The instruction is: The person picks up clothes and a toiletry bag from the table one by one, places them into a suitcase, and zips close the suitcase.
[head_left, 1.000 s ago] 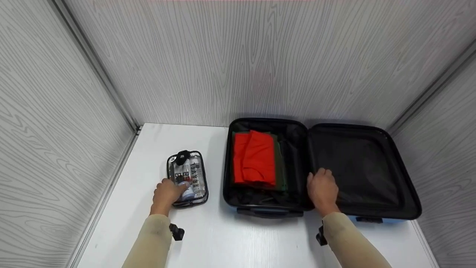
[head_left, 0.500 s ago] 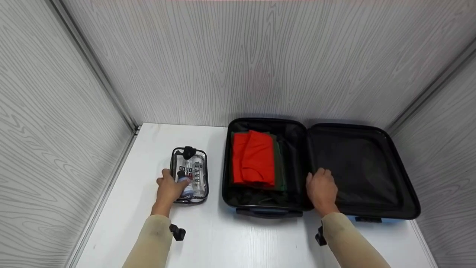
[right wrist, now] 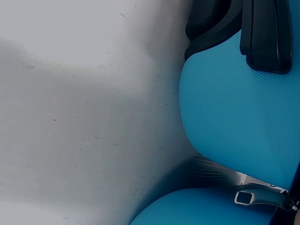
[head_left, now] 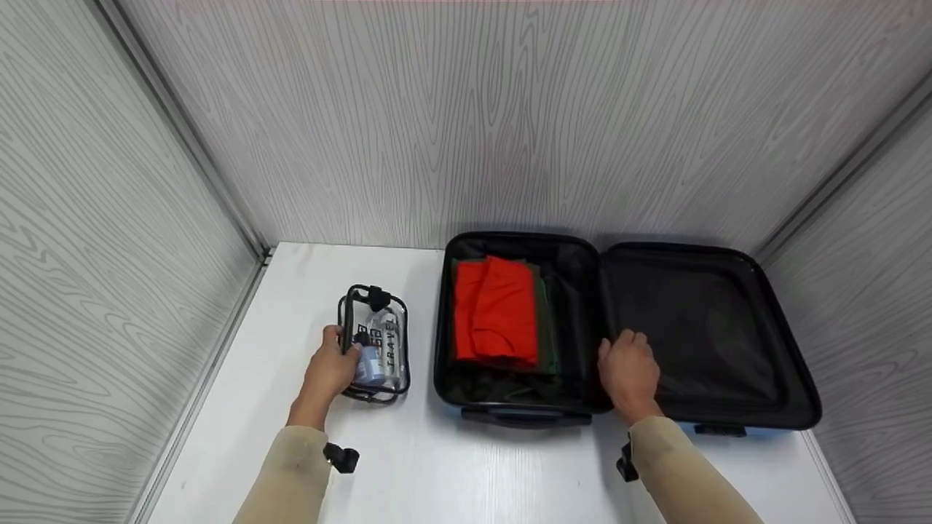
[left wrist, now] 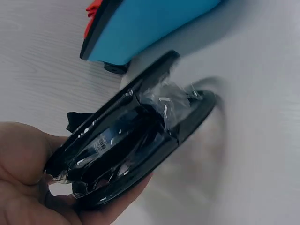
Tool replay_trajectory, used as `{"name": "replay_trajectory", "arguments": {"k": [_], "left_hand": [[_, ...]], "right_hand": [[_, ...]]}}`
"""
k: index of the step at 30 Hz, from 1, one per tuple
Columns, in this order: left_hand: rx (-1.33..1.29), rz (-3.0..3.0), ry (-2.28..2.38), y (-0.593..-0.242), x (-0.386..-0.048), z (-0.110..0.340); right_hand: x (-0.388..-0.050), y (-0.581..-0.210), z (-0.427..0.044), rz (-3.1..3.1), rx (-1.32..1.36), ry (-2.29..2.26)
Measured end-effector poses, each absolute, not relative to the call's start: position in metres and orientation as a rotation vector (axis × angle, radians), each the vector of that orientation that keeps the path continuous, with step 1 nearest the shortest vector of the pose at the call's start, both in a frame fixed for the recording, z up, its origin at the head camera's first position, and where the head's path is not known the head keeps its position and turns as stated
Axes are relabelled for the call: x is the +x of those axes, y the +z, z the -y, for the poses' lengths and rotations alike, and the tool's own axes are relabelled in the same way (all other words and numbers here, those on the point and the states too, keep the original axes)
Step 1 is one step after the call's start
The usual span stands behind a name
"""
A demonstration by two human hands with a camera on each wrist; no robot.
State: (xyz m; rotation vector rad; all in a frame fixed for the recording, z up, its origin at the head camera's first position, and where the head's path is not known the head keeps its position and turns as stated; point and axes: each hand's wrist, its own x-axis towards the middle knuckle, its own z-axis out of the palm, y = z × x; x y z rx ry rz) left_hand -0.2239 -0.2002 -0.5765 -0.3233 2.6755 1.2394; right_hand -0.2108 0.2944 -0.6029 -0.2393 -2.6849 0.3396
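My left hand [head_left: 331, 369] grips the left side of a clear toiletry bag [head_left: 393, 342] with black piping, thumb on the front and fingers behind. The bag is tilted, its left side raised. Through the plastic show a small bluish bottle [head_left: 370, 365] and clear bottles marked TRAVEL. The left wrist view shows the bag [left wrist: 117, 145] edge-on, its end lifted in my palm. My right hand [head_left: 630, 371] holds the edge between the two halves of the open suitcase [head_left: 524, 400]; its fingertips are hidden. Folded red clothing [head_left: 504, 309] lies in the suitcase's left half.
Green cloth [head_left: 546, 320] shows beneath the red piece. The suitcase's black-lined right half [head_left: 699, 335] lies flat. Its blue shell [right wrist: 234, 108] and a zip pull [right wrist: 255, 197] appear in the right wrist view. Woodgrain walls [head_left: 495, 109] enclose the white table [head_left: 459, 473].
My left hand has drawn the toiletry bag slightly to the right and away, straightened it, then raised its left side. The right hand and suitcase have stayed in place.
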Motion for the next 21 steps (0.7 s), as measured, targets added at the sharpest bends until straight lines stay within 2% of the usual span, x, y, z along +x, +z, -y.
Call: {"name": "replay_trajectory", "arguments": {"k": [21], "left_hand": [[-0.287,-2.908,1.290,-0.509,-0.213,0.185]], "right_hand": [[-0.214,-0.604,-0.297,2.704,-0.212,0.319]]}}
